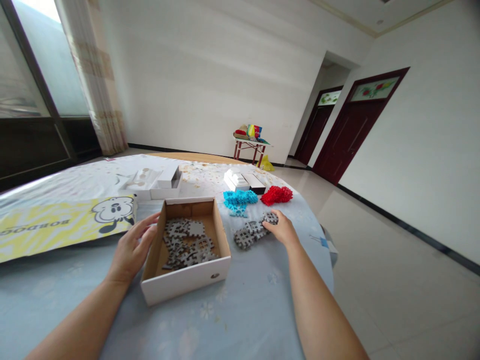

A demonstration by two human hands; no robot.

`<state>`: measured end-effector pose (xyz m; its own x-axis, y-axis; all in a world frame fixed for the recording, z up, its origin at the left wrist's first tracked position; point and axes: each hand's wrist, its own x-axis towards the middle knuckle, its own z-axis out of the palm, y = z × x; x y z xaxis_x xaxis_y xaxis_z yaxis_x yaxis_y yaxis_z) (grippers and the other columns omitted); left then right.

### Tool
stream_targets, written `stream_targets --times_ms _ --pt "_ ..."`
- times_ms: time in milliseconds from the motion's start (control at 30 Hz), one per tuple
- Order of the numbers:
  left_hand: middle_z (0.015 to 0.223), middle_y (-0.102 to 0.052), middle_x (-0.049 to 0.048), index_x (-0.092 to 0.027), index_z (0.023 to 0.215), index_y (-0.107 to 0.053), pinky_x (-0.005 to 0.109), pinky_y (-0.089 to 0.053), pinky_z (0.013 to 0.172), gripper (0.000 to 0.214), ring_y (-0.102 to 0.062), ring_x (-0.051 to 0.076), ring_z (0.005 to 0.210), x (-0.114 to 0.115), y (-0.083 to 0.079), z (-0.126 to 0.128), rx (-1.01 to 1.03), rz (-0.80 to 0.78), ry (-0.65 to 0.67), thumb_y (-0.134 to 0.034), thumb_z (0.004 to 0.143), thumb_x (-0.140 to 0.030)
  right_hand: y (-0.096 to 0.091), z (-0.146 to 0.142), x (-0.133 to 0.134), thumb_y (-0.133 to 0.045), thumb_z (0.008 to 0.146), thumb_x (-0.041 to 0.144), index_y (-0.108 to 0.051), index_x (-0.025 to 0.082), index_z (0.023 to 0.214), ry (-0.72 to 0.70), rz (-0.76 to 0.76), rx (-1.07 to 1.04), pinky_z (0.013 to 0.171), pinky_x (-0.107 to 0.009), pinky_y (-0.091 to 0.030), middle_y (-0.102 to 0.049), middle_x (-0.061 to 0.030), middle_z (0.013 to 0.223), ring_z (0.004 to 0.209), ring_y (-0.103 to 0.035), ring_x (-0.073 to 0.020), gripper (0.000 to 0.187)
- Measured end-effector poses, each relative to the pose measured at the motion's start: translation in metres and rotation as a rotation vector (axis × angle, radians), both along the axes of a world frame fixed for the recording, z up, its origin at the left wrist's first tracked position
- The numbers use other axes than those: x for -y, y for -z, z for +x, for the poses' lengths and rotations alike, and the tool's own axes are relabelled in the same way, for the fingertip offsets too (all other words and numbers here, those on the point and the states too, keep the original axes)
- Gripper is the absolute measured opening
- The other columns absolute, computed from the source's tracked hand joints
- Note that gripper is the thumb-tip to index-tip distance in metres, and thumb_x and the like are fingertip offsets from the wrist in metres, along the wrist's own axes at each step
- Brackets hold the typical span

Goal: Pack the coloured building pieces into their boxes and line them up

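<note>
Grey pieces (253, 231) pinched by right hand (282, 228); left hand (130, 250), loosely open, touches box (183, 284).

pale curtain (95, 85), white wall (210, 75), dark-red door (354, 129)

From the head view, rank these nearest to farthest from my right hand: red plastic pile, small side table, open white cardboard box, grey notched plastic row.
From your right hand:
1. Grey row, touching its fingers.
2. Red pile, just beyond.
3. White box, to the left.
4. Side table, farthest ahead, by the wall.
</note>
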<state>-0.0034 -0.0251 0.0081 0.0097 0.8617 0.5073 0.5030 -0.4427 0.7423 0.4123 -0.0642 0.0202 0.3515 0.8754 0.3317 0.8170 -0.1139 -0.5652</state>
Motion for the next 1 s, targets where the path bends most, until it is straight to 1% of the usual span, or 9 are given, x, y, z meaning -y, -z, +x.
stream_targets --times_ms 200,300,367,467,567,700,833,900,1000 --pt "0.111 -0.063 0.0082 -0.017 0.12 -0.056 0.034 -0.042 0.089 0.051 -0.057 0.022 0.102 0.003 -0.003 0.001 -0.001 -0.007 -0.012 -0.041 0.083 -0.049 0.001 -0.002 0.002 -0.062 0.069 0.038 -0.055 0.022 0.116 0.069 0.069 0.049 0.086 -0.037 -0.046 -0.065 -0.0086 0.107 0.098 -0.061 -0.0251 0.05" --pt "0.109 -0.064 0.0085 -0.016 0.119 -0.056 0.034 -0.043 0.089 0.051 -0.057 0.022 0.101 0.006 -0.005 0.003 0.006 0.001 -0.005 -0.041 0.083 -0.048 -0.003 -0.005 0.004 -0.061 0.069 0.039 -0.055 0.019 0.117 0.079 0.201 0.046 0.088 -0.039 -0.045 -0.064 -0.0105 0.109 0.1 -0.059 -0.026 0.052" --pt "0.109 -0.064 0.008 -0.016 0.119 -0.056 0.033 -0.043 0.089 0.049 -0.057 0.021 0.101 0.007 -0.006 0.004 0.015 0.01 0.006 -0.041 0.083 -0.047 -0.01 -0.012 0.006 -0.061 0.07 0.04 -0.054 0.017 0.118 0.049 0.321 0.029 0.09 -0.04 -0.044 -0.062 -0.0118 0.112 0.102 -0.058 -0.0261 0.054" --pt "0.109 -0.064 0.0077 -0.017 0.118 -0.057 0.033 -0.043 0.09 0.048 -0.057 0.021 0.101 0.008 -0.007 0.006 0.027 0.02 0.014 -0.042 0.083 -0.046 -0.026 -0.035 0.013 -0.06 0.072 0.039 -0.053 0.017 0.12 -0.074 0.442 -0.014 0.091 -0.039 -0.044 -0.06 -0.0112 0.116 0.104 -0.057 -0.0245 0.054" --pt "0.109 -0.064 0.0084 -0.016 0.118 -0.057 0.034 -0.043 0.09 0.047 -0.057 0.021 0.101 0.008 -0.008 0.006 0.037 0.019 0.02 -0.042 0.083 -0.045 -0.042 -0.068 0.024 -0.059 0.075 0.036 -0.05 0.019 0.124 -0.237 0.468 -0.019 0.093 -0.037 -0.044 -0.058 -0.0099 0.119 0.106 -0.056 -0.0227 0.052" --pt "0.11 -0.063 0.0085 -0.017 0.118 -0.056 0.034 -0.043 0.09 0.046 -0.057 0.021 0.102 0.007 -0.006 0.005 0.04 0.02 0.028 -0.042 0.083 -0.043 -0.057 -0.114 0.036 -0.061 0.075 0.032 -0.047 0.025 0.126 -0.52 0.399 0.014 0.098 -0.038 -0.041 -0.057 -0.0063 0.12 0.111 -0.053 -0.0218 0.054" --pt "0.11 -0.064 0.0086 -0.016 0.119 -0.057 0.034 -0.044 0.089 0.047 -0.058 0.021 0.101 0.006 -0.004 0.005 0.037 0.031 0.027 -0.042 0.083 -0.043 -0.059 -0.146 0.034 -0.062 0.076 0.029 -0.042 0.029 0.131 -0.788 0.33 0.074 0.103 -0.038 -0.036 -0.053 -0.0052 0.126 0.118 -0.047 -0.0204 0.058" --pt "0.11 -0.064 0.0085 -0.016 0.119 -0.056 0.033 -0.044 0.089 0.047 -0.058 0.021 0.101 0.006 -0.004 0.005 0.028 0.037 0.02 -0.042 0.083 -0.043 -0.057 -0.154 0.03 -0.063 0.077 0.033 -0.036 0.028 0.135 -0.842 0.329 0.077 0.106 -0.039 -0.033 -0.048 -0.0063 0.132 0.125 -0.042 -0.0204 0.064" --pt "0.111 -0.063 0.0084 -0.016 0.119 -0.056 0.032 -0.044 0.088 0.047 -0.058 0.021 0.102 0.006 -0.004 0.005 0.016 0.04 0.016 -0.042 0.083 -0.043 -0.054 -0.152 0.026 -0.065 0.075 0.041 -0.032 0.025 0.138 -0.817 0.343 0.069 0.109 -0.04 -0.029 -0.039 -0.0087 0.139 0.131 -0.033 -0.0218 0.073"
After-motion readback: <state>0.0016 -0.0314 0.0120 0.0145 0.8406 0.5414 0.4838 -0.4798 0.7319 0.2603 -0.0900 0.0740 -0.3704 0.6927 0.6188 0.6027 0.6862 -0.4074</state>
